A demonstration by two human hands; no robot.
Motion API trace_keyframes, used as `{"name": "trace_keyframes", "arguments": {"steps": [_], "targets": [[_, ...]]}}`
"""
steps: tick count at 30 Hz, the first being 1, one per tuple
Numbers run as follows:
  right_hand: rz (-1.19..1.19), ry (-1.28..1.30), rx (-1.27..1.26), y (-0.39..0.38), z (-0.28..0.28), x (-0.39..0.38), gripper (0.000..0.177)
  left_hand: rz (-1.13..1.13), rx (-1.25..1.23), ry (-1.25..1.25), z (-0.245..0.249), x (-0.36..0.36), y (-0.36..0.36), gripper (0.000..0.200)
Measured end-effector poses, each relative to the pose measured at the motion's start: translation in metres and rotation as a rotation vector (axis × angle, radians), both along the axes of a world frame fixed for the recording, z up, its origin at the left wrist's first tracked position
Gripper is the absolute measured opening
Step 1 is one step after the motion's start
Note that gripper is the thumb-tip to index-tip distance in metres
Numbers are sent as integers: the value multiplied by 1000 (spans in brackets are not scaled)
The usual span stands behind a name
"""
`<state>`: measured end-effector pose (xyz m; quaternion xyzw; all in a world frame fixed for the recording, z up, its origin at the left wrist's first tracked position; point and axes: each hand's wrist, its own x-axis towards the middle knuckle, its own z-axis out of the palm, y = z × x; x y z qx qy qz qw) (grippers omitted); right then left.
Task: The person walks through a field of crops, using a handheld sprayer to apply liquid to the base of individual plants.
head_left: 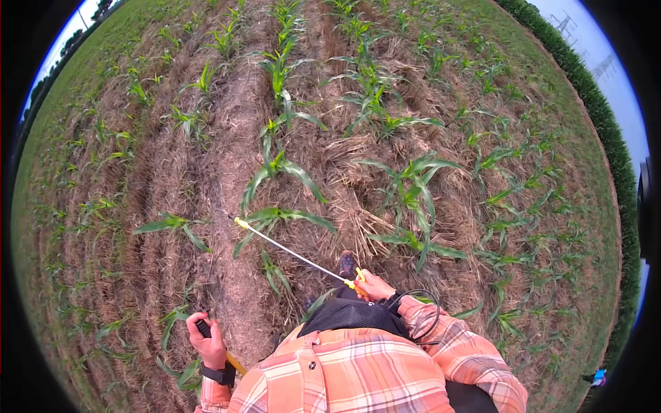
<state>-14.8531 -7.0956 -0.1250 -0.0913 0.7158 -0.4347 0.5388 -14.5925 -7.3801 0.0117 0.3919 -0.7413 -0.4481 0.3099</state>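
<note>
My right hand [376, 286] is closed around the yellow-and-orange handle of a spray wand [296, 255]. The thin metal tube slants up and left from that hand, its yellow nozzle end over the bare strip beside a young corn plant [277, 215]. Down at the left, my left hand [210, 344] wraps round the black grip of a lever [203, 328]. A yellow part of this lever shows below the wrist, and the rest is hidden by my sleeve. A dark hose [436, 323] curves beside my right forearm.
Rows of young corn [414, 186] run away from me, with dry straw [358, 224] between them. One dark shoe [347, 263] shows just beyond my right hand. Tall green growth [597, 113] borders the field at right. Something blue and pink [598, 377] is at the lower right edge.
</note>
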Motion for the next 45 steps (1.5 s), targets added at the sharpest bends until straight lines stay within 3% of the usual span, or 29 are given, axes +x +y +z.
{"name": "trace_keyframes", "arguments": {"steps": [2, 3, 5, 8, 15, 19, 20, 27, 29, 31, 34, 36, 40, 43, 45], "targets": [[-94, -39, -107, -2, -16, -15, 19, -36, -76, -95, -16, -28, -4, 22], [-129, 19, -117, -4, -31, -26, 18, -32, 3, -98, -31, -45, -7, 21], [-110, 50, -38, -7, -43, -55, 18, -72, -116, -124, -61, -77, -15, 19], [-244, 68, -7, -8, -30, -100, 15, -61, 11, -172, -52, -134, -14, 19], [-666, 156, -56, 32, -58, -194, 15, -168, -174, -204, -81, -229, -35, 22], [-839, 145, -59, 62, -60, -243, 19, -144, -55, -151, -46, -273, -27, 22], [-887, 165, -61, 69, -62, -253, 18, -156, -143, -171, -50, -270, -37, 21], [-1173, 258, -42, 80, -62, -306, 19, -99, -68, 47, 38, -280, -51, 18], [-1232, 216, -32, 68, -57, -318, 20, -65, -193, 17, 18, -273, -84, 18], [-1224, 248, -41, 50, -60, -322, 20, -84, -187, -20, 15, -312, -95, 19], [-1119, 245, -34, 10, -67, -342, 19, -154, -170, -167, -51, -355, -140, 19], [-1084, 224, -39, -29, -64, -354, 19, -183, -165, -179, -57, -384, -157, 18], [-922, 207, 13, -103, -57, -362, 21, -154, 7, -227, -73, -390, -206, 19], [-769, 162, 23, -164, -27, -363, 19, -160, 0, -218, -84, -400, -231, 19], [-631, 134, 14, -190, -37, -362, 18, -209, -141, -218, -89, -409, -242, 20]]}}
